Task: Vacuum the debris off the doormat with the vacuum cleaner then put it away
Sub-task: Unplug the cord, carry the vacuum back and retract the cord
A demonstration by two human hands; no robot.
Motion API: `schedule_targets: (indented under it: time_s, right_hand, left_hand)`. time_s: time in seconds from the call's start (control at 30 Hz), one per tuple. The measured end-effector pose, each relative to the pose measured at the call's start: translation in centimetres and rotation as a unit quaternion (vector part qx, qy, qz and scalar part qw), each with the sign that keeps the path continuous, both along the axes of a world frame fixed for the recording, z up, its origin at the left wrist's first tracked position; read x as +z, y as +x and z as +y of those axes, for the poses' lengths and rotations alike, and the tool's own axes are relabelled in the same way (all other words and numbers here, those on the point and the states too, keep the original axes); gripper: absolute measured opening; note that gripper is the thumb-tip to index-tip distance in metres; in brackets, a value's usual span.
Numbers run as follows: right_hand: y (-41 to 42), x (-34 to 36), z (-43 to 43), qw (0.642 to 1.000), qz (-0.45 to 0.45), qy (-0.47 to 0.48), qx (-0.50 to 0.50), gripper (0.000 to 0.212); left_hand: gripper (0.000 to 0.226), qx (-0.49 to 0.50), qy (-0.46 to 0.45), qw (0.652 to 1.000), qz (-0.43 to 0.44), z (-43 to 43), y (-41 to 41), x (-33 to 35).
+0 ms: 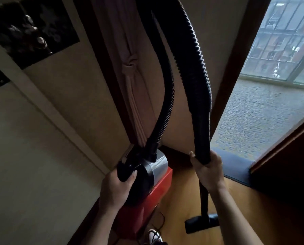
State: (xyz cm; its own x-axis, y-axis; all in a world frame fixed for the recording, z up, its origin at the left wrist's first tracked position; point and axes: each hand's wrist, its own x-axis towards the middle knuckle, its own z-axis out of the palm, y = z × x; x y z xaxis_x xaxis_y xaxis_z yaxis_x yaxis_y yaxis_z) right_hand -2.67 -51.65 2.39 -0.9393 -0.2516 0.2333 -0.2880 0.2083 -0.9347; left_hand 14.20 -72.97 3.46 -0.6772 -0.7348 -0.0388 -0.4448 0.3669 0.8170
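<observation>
Left hand (115, 188) curled tight round black handle of vacuum cleaner (156, 167), body of it held just over red box (159, 189) beside left wall. Right hand (207, 172) closed round lower end of ribbed hose (203, 71), where wand begins; hose loops up out of view. Floor nozzle (200, 223) down at wooden floor (236, 200), near side. Dark doormat (236, 167) lies at open doorway, right of hands.
</observation>
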Motion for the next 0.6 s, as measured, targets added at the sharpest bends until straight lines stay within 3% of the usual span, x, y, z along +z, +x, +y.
schedule_targets:
  time_s: [0.27,0.47,0.6]
  right_hand:
    - [-4.7,1.6,-6.3,0.999,0.008,-0.008,-0.049,0.033]
    - [-9.4,0.8,-10.9,0.993,0.042,-0.022,-0.106,0.037]
    - [-12.1,-1.3,-13.3,0.991,0.017,-0.023,-0.13,0.042]
  left_hand:
    - [0.027,-0.01,0.011,1.0,-0.016,-5.3,-4.0,-1.1]
    - [0.058,-0.001,-0.009,0.998,-0.061,-8.5,-6.8,-3.9]
    - [0.049,0.011,0.008,0.996,-0.085,-9.4,-8.7,-5.5]
